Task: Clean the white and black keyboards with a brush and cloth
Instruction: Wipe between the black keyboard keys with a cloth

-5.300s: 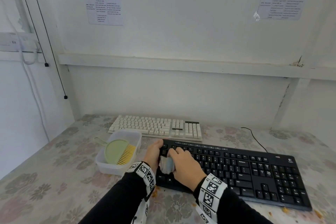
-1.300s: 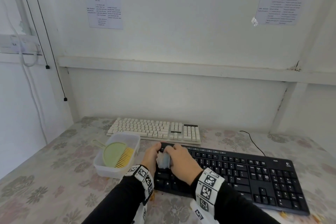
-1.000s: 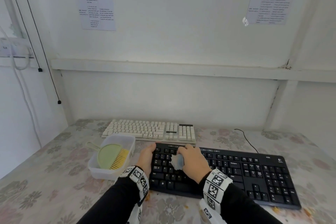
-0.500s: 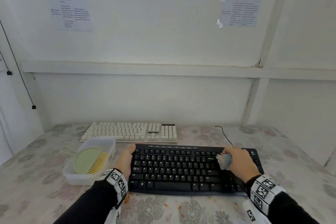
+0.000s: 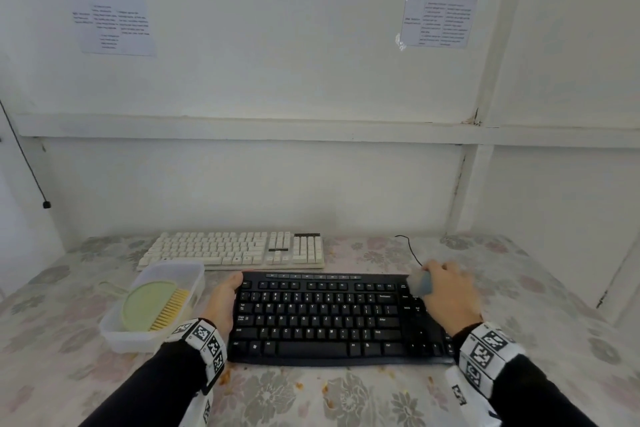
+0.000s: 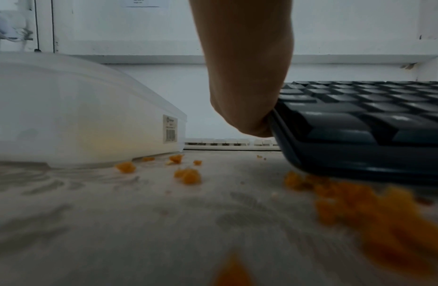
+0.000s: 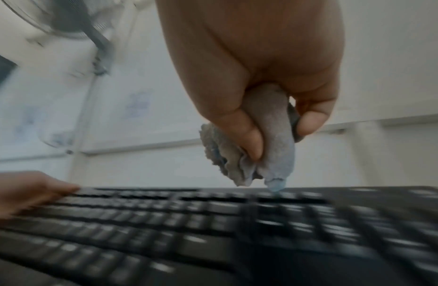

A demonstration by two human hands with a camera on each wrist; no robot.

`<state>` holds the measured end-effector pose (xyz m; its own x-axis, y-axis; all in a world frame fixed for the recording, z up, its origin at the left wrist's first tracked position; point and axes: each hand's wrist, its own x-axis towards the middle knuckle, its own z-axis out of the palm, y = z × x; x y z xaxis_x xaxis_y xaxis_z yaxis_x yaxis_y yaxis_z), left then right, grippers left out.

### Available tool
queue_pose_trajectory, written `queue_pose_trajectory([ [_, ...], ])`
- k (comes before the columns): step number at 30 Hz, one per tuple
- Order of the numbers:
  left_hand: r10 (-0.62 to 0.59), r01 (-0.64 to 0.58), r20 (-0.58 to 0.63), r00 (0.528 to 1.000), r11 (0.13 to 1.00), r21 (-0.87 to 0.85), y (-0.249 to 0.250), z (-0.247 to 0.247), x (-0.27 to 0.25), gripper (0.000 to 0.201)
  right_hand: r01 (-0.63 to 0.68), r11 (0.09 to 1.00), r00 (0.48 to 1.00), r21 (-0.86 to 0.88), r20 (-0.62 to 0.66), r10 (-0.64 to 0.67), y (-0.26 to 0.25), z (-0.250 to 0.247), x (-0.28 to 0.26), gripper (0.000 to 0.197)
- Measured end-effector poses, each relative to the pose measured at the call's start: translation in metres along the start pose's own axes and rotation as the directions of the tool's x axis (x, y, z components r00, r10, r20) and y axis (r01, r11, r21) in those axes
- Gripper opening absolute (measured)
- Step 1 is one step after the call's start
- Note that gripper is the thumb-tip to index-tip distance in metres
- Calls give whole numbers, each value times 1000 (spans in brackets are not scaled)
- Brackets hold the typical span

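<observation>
The black keyboard (image 5: 329, 319) lies in front of me, and the white keyboard (image 5: 232, 250) sits behind it near the wall. My left hand (image 5: 228, 291) holds the black keyboard's left edge, thumb over the far corner; the left wrist view shows this hand (image 6: 244, 87) against the keyboard's side (image 6: 359, 120). My right hand (image 5: 436, 284) grips a bunched grey-blue cloth (image 5: 420, 282) at the keyboard's far right corner. In the right wrist view the cloth (image 7: 269, 151) hangs from that hand (image 7: 256, 67) with its tip on the top key row (image 7: 213, 232). A green brush (image 5: 156, 302) with yellow bristles lies in a tub.
The translucent plastic tub (image 5: 194, 270) stands left of the black keyboard, close to my left hand. Orange crumbs (image 5: 325, 388) lie on the floral tablecloth along the keyboard's near edge and by the tub (image 6: 188, 175). A black cable (image 5: 410, 248) runs behind the right end.
My right hand has swept the cloth from the black keyboard's left part across to its far right corner. The left hand has stayed on the left edge. My view has turned rightward.
</observation>
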<state>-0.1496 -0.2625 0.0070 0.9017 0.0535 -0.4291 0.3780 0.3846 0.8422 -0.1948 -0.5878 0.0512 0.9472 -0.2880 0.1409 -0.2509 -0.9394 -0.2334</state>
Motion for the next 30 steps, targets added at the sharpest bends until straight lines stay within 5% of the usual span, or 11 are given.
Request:
queue_pose_trajectory([
  [3, 6, -6, -24, 1000, 1000, 14, 1, 0, -2, 39, 225, 957, 969, 183, 56, -239, -62, 5, -12, 45],
  [6, 30, -29, -31, 999, 999, 27, 2, 1, -5, 37, 417, 851, 873, 319, 120, -472, -124, 22, -29, 45],
  [12, 75, -72, -68, 995, 996, 47, 6, -7, -3, 29, 618, 772, 736, 147, 237, -634, -204, 62, -61, 44],
  [18, 92, -90, -39, 995, 995, 52, 7, -8, -3, 28, 558, 830, 801, 11, 254, -542, -209, 69, -63, 48],
  [30, 53, -54, 33, 998, 999, 2, 2, -6, 1, 36, 359, 931, 909, 69, 199, -366, -129, 57, -41, 34],
])
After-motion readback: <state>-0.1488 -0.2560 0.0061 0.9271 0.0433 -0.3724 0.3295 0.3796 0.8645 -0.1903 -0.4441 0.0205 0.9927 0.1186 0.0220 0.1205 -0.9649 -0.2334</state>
